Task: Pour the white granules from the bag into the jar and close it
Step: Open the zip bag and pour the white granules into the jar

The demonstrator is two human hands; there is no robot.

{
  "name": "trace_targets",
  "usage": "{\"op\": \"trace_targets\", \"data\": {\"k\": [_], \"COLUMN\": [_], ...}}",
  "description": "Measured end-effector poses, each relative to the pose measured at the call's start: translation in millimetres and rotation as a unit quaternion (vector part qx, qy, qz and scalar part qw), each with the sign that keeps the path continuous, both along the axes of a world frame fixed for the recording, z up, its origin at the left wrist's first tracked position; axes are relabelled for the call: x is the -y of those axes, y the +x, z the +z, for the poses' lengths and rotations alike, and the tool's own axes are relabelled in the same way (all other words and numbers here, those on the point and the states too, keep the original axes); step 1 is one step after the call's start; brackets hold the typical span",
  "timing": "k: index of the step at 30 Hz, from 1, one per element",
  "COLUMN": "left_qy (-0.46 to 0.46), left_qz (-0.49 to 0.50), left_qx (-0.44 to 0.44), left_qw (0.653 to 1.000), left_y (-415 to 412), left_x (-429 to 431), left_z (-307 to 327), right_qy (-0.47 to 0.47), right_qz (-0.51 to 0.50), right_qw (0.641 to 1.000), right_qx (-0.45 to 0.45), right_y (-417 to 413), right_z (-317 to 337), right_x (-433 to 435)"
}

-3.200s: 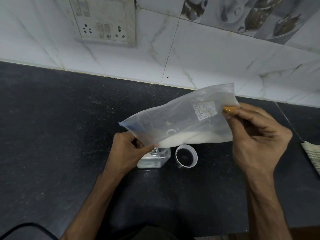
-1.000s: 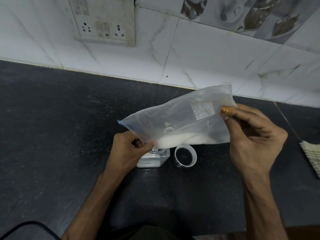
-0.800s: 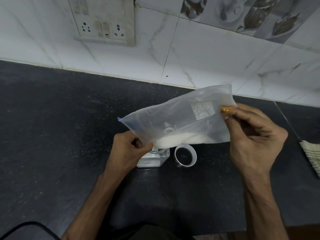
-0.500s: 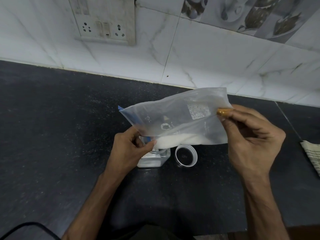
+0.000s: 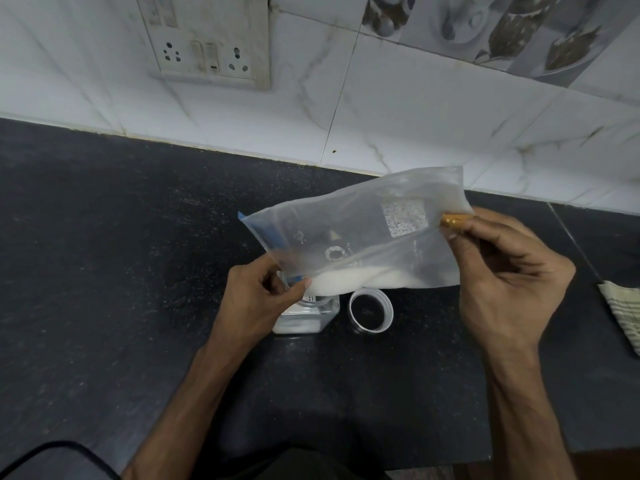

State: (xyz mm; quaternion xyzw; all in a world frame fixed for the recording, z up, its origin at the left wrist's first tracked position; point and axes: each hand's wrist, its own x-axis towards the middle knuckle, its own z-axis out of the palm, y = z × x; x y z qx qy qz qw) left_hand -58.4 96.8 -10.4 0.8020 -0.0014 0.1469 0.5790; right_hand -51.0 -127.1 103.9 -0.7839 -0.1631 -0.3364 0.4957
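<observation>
over the black counter (image 5: 104, 258), the left hand (image 5: 258, 299) is pinching the bag (image 5: 353, 233) mouth above the jar (image 5: 304, 318), the right hand (image 5: 498, 268) is gripping its far end. lifting that end gradually should be feeding granules (image 5: 349, 280) in without spilling; lid (image 5: 370, 310) is waiting beside.

Between my hands the bag (image 5: 360, 233) is thin, cloudy plastic film, softly creased, with a blue strip along the edge above my left hand (image 5: 258, 299). The granules (image 5: 346, 280) in it look fine, matt white. Just under my left thumb the jar (image 5: 311, 318) is clear, glossy plastic; beside it the lid (image 5: 370, 310) is translucent. The counter (image 5: 121, 254) beneath is dark speckled stone, faintly shiny. Right of my right hand (image 5: 505, 275) lies striped woven cloth (image 5: 623, 310).
</observation>
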Motion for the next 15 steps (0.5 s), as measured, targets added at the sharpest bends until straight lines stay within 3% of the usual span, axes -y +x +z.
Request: {"op": "trace_targets", "data": {"k": [5, 15], "left_qy": [-0.01, -0.011], "left_qz": [0.004, 0.0], "left_qx": [-0.036, -0.021], "left_qw": [0.999, 1.0], "left_y": [0.9, -0.1], "left_x": [-0.1, 0.1], "left_z": [-6.7, -2.0], "right_qy": [0.003, -0.003], "right_qz": [0.001, 0.001], "right_qw": [1.0, 1.0], "right_qx": [0.0, -0.002], "right_y": [1.1, 0.8], "right_z": [0.6, 1.7], "right_x": [2.6, 2.0]}}
